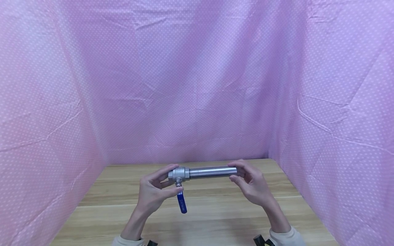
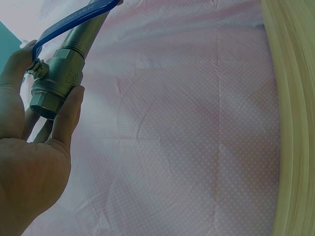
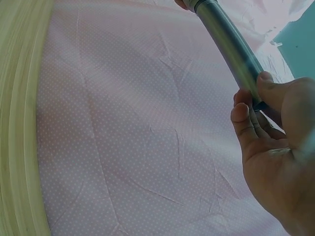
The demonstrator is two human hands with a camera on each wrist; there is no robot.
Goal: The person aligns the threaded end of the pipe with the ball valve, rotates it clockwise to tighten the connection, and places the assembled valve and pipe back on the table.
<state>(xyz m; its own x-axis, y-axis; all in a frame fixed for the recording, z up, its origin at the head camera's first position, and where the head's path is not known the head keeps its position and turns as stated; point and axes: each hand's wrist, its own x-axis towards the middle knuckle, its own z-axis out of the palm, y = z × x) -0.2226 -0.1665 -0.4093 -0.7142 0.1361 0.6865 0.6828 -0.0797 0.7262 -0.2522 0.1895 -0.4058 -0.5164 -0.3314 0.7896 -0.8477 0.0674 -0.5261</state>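
Left hand pinches the valve, right hand the pipe; its smooth end could slip free if that grip loosens

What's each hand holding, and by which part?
Left hand: valve, by body and base of blue lever. Right hand: pipe, by the end opposite the valve.

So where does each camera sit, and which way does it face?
Head: on the person's head, facing forward and down at the valve and pipe; left hand, right hand and sleeves show.
Left wrist: on that wrist, looking past the left hand at the valve and its blue handle.
Right wrist: on that wrist, looking past the right hand at the pipe's end.
Shared: both wrist views show the pipe and pink cloth.
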